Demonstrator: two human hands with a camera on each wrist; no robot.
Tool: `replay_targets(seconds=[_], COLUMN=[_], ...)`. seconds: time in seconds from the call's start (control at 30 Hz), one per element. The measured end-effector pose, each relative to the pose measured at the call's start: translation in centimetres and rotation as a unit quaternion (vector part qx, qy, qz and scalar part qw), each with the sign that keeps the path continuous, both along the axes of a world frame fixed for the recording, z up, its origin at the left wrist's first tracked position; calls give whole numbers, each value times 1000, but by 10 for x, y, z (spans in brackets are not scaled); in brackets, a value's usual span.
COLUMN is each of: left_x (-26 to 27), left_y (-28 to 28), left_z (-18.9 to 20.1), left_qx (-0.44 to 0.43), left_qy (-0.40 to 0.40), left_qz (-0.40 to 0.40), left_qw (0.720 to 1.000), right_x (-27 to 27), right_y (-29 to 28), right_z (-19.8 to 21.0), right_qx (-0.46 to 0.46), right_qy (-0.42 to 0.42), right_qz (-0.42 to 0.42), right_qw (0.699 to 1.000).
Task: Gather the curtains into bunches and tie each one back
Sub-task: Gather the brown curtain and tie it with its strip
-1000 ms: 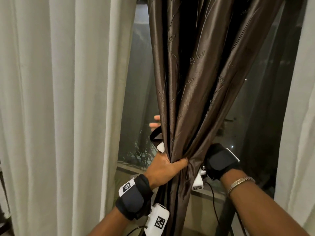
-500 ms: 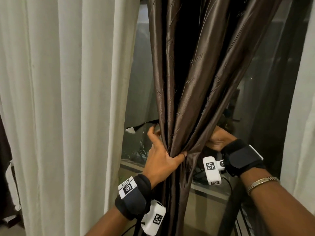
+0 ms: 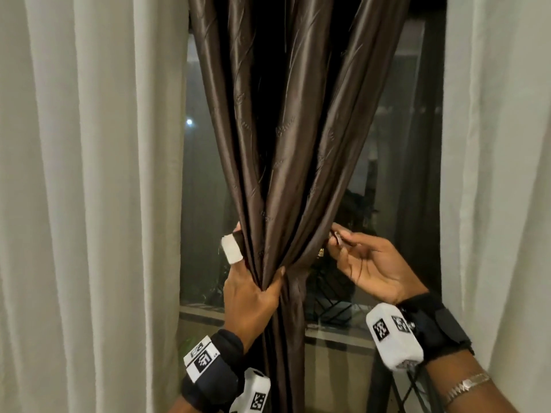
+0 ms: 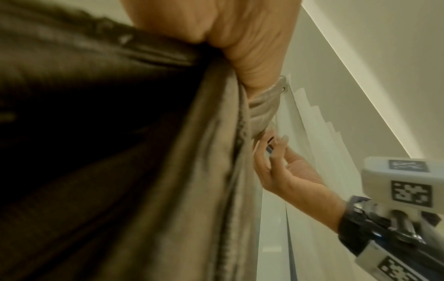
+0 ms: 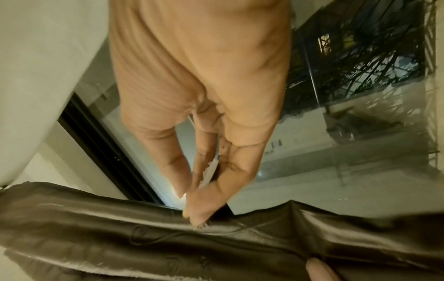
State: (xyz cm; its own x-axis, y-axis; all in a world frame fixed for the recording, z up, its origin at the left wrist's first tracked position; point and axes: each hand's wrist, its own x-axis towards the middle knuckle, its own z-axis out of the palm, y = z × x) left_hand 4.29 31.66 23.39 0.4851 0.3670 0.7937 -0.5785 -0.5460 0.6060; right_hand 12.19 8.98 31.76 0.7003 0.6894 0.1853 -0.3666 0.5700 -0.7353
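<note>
White sheer curtains (image 3: 89, 174) flank a dark window (image 3: 202, 180) where our brown satin curtain (image 3: 286, 138) hangs gathered at centre. Our left hand (image 3: 250, 293) clamps the bunch, thumb and fingers curled round it, with the white-tipped tieback strap (image 3: 232, 248) at its far side. Our right hand (image 3: 372, 263), just beside the bunch, pinches the strap's other end between thumb and fingertips.

One brown curtain (image 3: 277, 144), two white curtains (image 3: 89, 174), two hands (image 3: 250, 296).
</note>
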Motion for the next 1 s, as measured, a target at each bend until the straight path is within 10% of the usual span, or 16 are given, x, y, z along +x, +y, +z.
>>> replay_targets(seconds=[0.3,0.47,0.6,1.0], left_x=[3,-11,-15,-35], left_y=[-18,-23,-23,-31], left_z=[-6,-4,0,13], left_qx=[45,71,44,-213], left_qy=[-25,-68,-34,-119], left_qz=[42,45,-23,-225], left_qw=[998,994,998,943], right_x=[-69,-93,-100,-102], right_y=[13,19,18,54], right_z=[-21,-23,-8,41], right_qx=[-106,-183,-204,-340], right_qy=[-202,-477,-652,-706], right_qz=[-252,-404,-360,-238], right_qw=[940,759,636,574])
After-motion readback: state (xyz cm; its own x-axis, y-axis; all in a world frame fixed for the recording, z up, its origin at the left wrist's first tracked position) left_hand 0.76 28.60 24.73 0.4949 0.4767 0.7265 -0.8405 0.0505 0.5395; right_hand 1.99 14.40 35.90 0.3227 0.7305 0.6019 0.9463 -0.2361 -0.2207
